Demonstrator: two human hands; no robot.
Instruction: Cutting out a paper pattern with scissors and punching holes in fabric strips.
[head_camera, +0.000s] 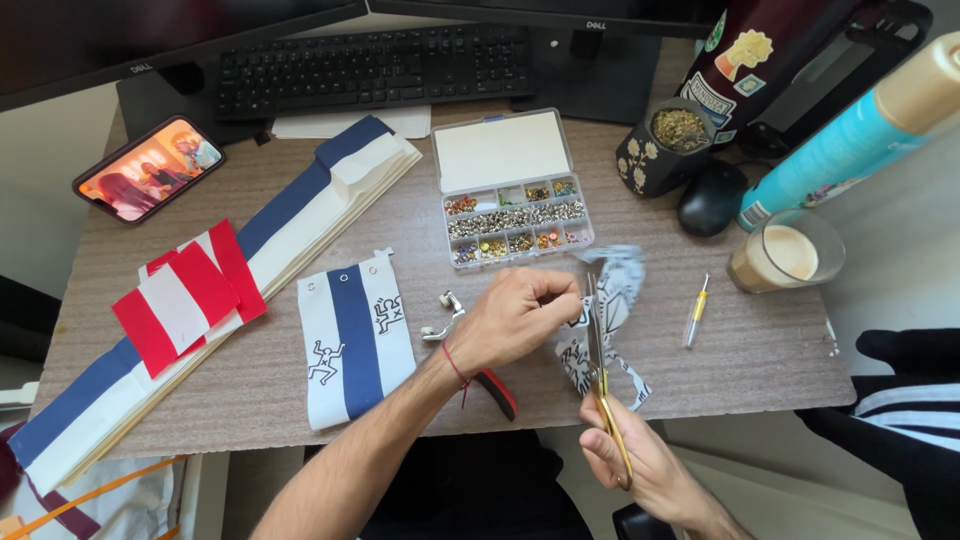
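Head view: left hand (520, 318) pinching printed white cloth (612, 300) taut above near right of desk (640, 140); right hand (640, 462) clenched on gold scissors (603, 370), blades up into cloth for cutting. Striped fabric strip (352, 338) flat to left; clear compartment box (512, 190) of metal eyelets farther back, lid open.

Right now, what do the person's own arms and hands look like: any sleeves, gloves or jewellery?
Both forearms are bare, with no sleeves in view and no gloves. The left hand has a thin red string tied around its wrist, one loose end hanging down. The right hand shows no ring, watch or band that I can see. No markings are visible on either arm.
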